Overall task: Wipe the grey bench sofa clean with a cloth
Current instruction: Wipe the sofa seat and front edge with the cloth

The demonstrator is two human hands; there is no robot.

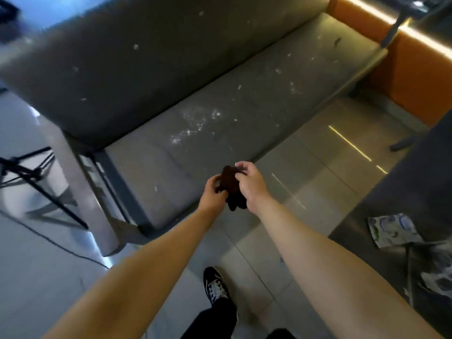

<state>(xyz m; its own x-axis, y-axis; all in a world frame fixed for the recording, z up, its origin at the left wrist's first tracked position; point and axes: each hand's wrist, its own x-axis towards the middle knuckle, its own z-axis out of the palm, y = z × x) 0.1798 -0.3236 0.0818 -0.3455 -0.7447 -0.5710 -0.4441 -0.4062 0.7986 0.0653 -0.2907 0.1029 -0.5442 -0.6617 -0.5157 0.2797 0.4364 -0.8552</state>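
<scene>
The grey bench sofa [244, 106] runs from the lower left to the upper right, its seat and backrest speckled with white crumbs and dust. A dark brown cloth [231, 185] hangs bunched in the air over the seat's front edge. My left hand [212, 194] grips the cloth from the left, and my right hand [249, 183] pinches its top from the right. Both arms reach forward from the bottom of the view.
A black tripod [31, 174] stands on the floor at the left of the sofa. An orange seat [413, 77] adjoins the sofa's far end. A dark table [415, 192] at the right carries a printed packet [393, 230]. My shoe [215, 286] is on the tiled floor.
</scene>
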